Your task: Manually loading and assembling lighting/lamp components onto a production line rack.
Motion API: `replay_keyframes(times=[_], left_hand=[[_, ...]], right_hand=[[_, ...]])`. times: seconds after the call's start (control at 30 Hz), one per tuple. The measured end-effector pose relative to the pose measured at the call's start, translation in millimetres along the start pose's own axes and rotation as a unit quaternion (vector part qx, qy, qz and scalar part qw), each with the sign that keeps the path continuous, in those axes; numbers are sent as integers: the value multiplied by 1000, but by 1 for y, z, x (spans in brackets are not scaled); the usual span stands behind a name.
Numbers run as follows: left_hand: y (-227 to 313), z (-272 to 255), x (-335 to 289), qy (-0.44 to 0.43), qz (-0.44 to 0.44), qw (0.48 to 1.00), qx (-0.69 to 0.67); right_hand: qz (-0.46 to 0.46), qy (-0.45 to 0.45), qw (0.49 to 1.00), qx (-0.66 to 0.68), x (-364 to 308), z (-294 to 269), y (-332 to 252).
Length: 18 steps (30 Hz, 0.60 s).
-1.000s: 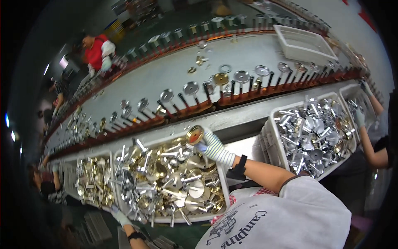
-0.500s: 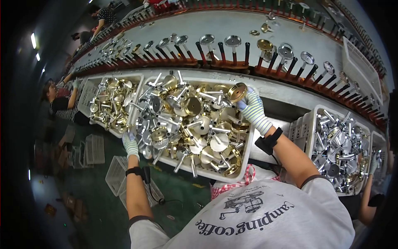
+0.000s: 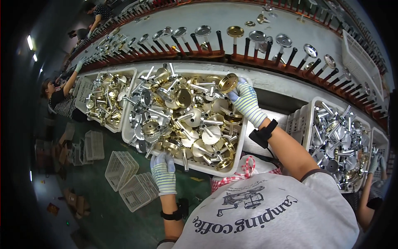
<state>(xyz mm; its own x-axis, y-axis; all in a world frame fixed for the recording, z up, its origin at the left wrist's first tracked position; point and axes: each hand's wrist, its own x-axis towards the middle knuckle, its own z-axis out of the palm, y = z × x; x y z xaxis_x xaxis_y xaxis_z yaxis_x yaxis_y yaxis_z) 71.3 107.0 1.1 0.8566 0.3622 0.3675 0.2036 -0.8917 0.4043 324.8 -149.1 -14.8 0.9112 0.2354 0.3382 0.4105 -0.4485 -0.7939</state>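
A gold round metal part with a shallow rim is gripped at its edge by my gloved right hand, above the far right of the large white crate. That crate is heaped with gold and silver disc-shaped metal parts, many with a straight stem. At its near left edge is my gloved left hand, its fingers extended beside the stems of several parts. It holds no part that I can see; its fingertips' exact contact is hidden.
A conveyor rail with upright dark pegs and metal parts on some runs behind the crates. More filled crates stand left and right. White crates lie on the green floor. Co-workers are at the far left and right edge.
My left hand has moved right and nearer along the crate, from its left side to its near edge. My right hand keeps the gold part, a little further left in view.
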Motion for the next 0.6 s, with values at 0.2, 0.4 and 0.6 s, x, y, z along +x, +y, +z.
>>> replay_keyframes(times=[0.2,0.4,0.6], left_hand=[[11,8,7,-76,16,990,117],[6,26,7,-123,-86,974,172],[34,-7,43,3,-388,865,-318]], right_hand=[[-2,-9,1000,-21,0,-2,4],[31,-40,999,-12,0,-6,0],[-20,-2,1000,9,-2,-6,23]])
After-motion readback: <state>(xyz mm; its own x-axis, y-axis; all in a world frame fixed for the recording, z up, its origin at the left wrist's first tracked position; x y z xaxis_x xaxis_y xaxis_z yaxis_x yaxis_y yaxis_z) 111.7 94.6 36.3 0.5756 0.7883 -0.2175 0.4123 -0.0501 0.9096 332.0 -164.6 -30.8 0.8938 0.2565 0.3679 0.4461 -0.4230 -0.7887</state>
